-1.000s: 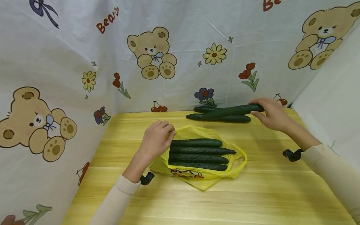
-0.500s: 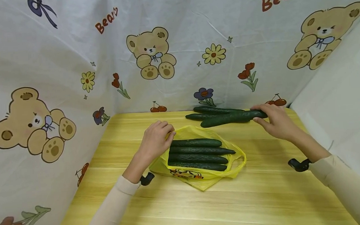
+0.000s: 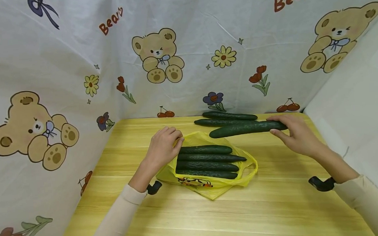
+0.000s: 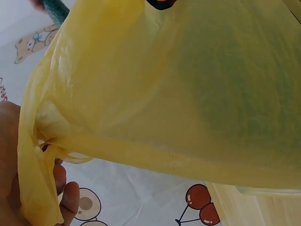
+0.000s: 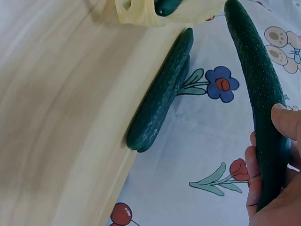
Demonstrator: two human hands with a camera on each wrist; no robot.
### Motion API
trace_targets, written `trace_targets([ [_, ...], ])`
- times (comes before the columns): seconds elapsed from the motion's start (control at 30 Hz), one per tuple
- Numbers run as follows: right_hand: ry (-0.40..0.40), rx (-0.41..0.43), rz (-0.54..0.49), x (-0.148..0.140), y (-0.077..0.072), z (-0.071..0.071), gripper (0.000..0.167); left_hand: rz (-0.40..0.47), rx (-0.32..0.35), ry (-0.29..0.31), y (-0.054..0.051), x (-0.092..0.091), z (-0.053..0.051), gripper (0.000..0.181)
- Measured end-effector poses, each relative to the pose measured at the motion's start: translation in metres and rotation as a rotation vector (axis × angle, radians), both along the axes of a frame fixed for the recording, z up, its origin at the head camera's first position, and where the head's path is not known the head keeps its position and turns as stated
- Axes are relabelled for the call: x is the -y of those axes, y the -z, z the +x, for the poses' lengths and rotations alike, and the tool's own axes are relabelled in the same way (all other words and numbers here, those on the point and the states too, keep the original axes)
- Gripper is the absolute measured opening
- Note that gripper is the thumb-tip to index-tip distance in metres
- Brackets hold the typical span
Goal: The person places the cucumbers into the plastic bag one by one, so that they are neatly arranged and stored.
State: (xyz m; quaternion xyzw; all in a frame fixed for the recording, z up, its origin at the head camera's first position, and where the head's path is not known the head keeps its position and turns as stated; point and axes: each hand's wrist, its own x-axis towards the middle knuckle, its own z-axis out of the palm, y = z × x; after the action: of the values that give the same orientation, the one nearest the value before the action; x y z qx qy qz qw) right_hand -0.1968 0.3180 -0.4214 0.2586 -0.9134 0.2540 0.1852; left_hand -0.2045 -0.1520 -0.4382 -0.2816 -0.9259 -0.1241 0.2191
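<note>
A cucumber (image 3: 241, 129) is gripped near its right end by my right hand (image 3: 295, 135), thumb on one side and fingers on the other in the right wrist view. Its far tip hangs just above the back rim of a yellow plastic bag (image 3: 213, 194). My left hand (image 3: 164, 146) pinches the bag's upper left edge; the bunched plastic (image 4: 40, 183) shows between its fingers in the left wrist view. Inside the open bag several cucumbers (image 3: 208, 166) lie side by side, their left ends hidden. Behind the held one, two more cucumbers (image 3: 229, 115) lie on the table.
The wood-grain table (image 3: 195, 222) ends at a white cloth wall (image 3: 193, 85) printed with bears and flowers. More of the cloth rises on the left. A white wall (image 3: 363, 93) bounds the right side.
My right hand has moved right and toward me, drawing the cucumber off the two behind it and nearer the bag. The left hand and bag have stayed in place.
</note>
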Motion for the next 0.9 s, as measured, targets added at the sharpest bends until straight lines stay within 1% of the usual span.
trace_targets([
  [0.17,-0.032,-0.031,-0.025,0.004,0.007,0.005,0.043,-0.002,0.005,-0.006,0.002,0.0,0.0,0.01],
  [0.27,-0.038,-0.024,-0.031,0.01,0.012,0.007,0.043,0.004,0.008,-0.006,0.002,0.0,0.0,0.01],
  [0.47,-0.034,0.027,0.005,0.024,0.02,0.01,0.041,0.017,-0.004,-0.011,0.0,0.001,0.001,0.01],
  [0.67,-0.039,0.095,0.025,0.041,0.024,0.011,0.038,0.014,-0.016,-0.01,0.0,0.002,0.001,0.009],
  [0.77,-0.041,0.11,0.045,0.051,0.025,0.011,0.038,0.016,-0.019,-0.008,0.0,0.003,0.001,0.009],
  [0.9,-0.054,0.109,0.076,0.063,0.025,0.011,0.038,0.017,-0.02,-0.007,0.001,0.003,0.002,0.008],
])
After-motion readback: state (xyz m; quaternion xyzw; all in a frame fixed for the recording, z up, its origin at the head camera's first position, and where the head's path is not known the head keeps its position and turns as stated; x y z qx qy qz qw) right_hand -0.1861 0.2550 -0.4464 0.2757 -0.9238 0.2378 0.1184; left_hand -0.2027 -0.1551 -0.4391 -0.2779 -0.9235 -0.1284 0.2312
